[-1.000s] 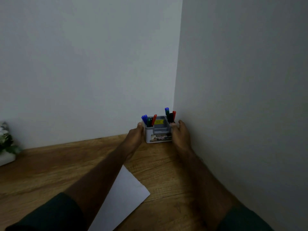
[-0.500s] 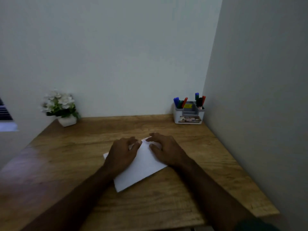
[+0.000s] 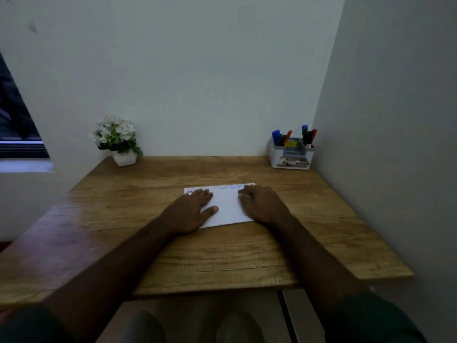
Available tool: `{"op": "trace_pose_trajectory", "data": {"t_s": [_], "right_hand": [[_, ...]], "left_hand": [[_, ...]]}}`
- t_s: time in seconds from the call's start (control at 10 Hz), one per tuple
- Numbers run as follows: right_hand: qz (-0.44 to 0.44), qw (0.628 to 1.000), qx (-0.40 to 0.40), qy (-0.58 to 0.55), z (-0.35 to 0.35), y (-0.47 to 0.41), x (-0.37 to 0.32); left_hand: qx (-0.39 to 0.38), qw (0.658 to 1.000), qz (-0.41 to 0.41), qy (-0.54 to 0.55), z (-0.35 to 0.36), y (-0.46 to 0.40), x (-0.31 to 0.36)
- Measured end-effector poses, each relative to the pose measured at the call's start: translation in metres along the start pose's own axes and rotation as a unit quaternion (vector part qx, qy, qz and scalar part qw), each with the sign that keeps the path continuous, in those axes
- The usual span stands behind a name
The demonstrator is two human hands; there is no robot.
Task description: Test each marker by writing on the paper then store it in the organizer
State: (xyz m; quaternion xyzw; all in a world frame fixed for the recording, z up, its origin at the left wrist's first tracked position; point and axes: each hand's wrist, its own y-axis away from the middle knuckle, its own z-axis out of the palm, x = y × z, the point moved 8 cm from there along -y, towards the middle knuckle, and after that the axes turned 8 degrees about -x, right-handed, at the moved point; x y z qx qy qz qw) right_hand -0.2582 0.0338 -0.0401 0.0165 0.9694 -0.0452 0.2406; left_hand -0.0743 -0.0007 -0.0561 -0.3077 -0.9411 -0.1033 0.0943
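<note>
On the wooden desk (image 3: 148, 243), both hands lie palm-down on a sheet of white paper (image 3: 226, 206). The left hand (image 3: 190, 211) covers the paper's left part, fingers straight and close together, thumb stretched out flat toward the middle of the sheet. The right hand (image 3: 262, 204) rests on the paper's right edge, fingers straight and side by side, gripping nothing. Both forearms run back from the paper toward the desk's near edge, with dark sleeves at the bottom. The paper is flat and rectangular, with faint small writing along its far edge. Beyond the paper to the right, against the wall corner, stands a white and grey plastic organizer (image 3: 289, 157), boxy with several compartments, holding capped markers (image 3: 282, 138) in blue, green, red and black. Beyond the paper to the left sits a white-flowered plant (image 3: 115, 134) in a small white pot. The desk's surface shows warm brown grain.
</note>
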Motion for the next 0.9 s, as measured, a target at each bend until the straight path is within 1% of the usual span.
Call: {"op": "trace_pose_trajectory", "data": {"t_s": [0.1, 0.2, 0.3, 0.4, 0.5, 0.6, 0.7, 0.8, 0.9], "right_hand": [[-0.01, 0.999, -0.023, 0.022, 0.003, -0.005, -0.002], [-0.033, 0.998, -0.02, 0.05, 0.002, -0.018, 0.0], [-0.039, 0.998, -0.011, 0.052, 0.009, -0.027, 0.007], [-0.036, 0.998, -0.013, 0.041, 0.011, -0.027, 0.012], [-0.026, 0.998, -0.019, 0.054, 0.012, -0.027, 0.009], [-0.021, 0.998, -0.026, 0.058, 0.012, -0.026, 0.006], [-0.001, 0.995, -0.062, 0.075, 0.012, -0.028, 0.004], [0.011, 0.993, -0.094, 0.071, 0.007, -0.028, 0.0], [0.017, 0.988, -0.144, 0.057, 0.002, -0.024, -0.005]], "left_hand": [[-0.001, 1.0, 0.008, 0.002, -0.004, -0.016, -0.012], [0.015, 1.0, 0.024, -0.008, -0.005, -0.032, -0.017], [0.021, 0.999, 0.037, -0.014, -0.002, -0.04, -0.021], [0.037, 0.999, 0.037, -0.013, 0.0, -0.035, -0.022], [0.039, 0.999, 0.03, -0.002, 0.001, -0.031, -0.021], [0.017, 1.0, 0.023, 0.01, 0.0, -0.03, -0.019], [-0.016, 1.0, 0.016, 0.008, -0.002, -0.03, -0.02], [-0.073, 0.997, 0.003, 0.031, -0.01, -0.03, -0.017], [-0.093, 0.995, 0.011, 0.032, -0.016, -0.023, -0.014]]}}
